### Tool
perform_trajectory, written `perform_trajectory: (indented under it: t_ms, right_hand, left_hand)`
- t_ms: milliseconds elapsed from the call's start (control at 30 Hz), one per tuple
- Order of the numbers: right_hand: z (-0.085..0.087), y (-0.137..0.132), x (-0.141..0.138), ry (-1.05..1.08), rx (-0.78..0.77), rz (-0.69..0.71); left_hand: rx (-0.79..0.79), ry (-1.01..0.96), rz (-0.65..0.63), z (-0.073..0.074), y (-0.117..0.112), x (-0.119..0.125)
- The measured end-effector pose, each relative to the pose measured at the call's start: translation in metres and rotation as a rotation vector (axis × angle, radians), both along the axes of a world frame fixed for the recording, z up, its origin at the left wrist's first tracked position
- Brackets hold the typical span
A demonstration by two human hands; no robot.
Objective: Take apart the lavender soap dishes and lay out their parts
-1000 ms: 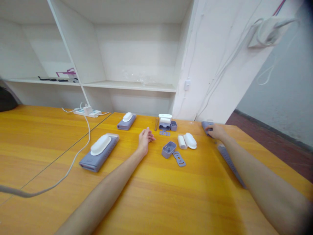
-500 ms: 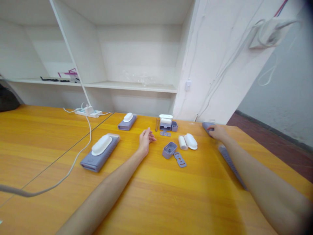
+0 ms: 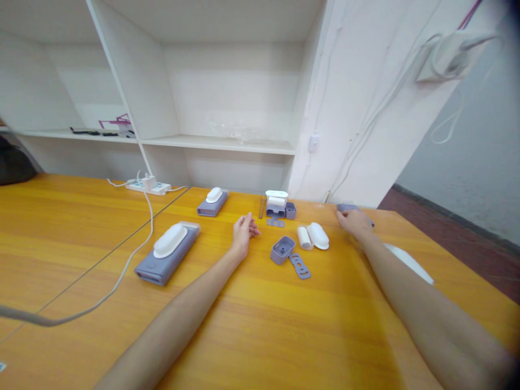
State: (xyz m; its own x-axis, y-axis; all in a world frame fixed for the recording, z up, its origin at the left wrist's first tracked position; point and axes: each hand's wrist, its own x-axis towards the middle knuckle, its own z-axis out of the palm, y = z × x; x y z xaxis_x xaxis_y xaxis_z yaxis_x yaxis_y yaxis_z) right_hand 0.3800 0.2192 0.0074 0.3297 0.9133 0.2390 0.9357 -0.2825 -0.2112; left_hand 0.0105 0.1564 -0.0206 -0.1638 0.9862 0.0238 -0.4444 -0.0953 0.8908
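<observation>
My left hand rests on its side on the table, fingers loosely curled and apart, holding nothing. To its right lie an open grey-purple cup-like casing and a flat slotted plate. At the far right, my right hand has its fingers closed at a grey-purple casing, which it partly hides. Between the hands are a white roll and a white oval cover. A white piece shows beyond my right forearm, its rest hidden.
Two grey-purple devices with white oval tops, a larger one and a smaller one, lie at left. Further parts and a spring stand at the back. A cable runs from a power strip. White shelves rise behind.
My right hand has moved slightly left and now covers more of the casing. The white piece beyond the right forearm has come into sight. My left hand has stayed put.
</observation>
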Motion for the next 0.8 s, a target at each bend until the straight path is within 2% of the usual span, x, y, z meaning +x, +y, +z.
perform_trajectory:
  t_ms: [267, 533, 633, 800]
  right_hand:
    - [-0.003, 0.0, -0.009, -0.011, 0.132, -0.071]
    - [0.0, -0.01, -0.02, -0.024, 0.31, -0.022]
    - [0.002, -0.012, -0.027, 0.05, 0.363, -0.083]
    - [0.004, -0.01, -0.03, 0.124, 0.35, -0.187]
  left_hand:
    - [0.002, -0.003, 0.001, 0.001, -0.001, 0.0]
    - [0.006, 0.013, 0.003, 0.001, -0.001, 0.0]
    - [0.007, 0.02, -0.001, 0.001, -0.001, 0.0]
    - [0.003, 0.02, -0.004, 0.001, -0.001, 0.0]
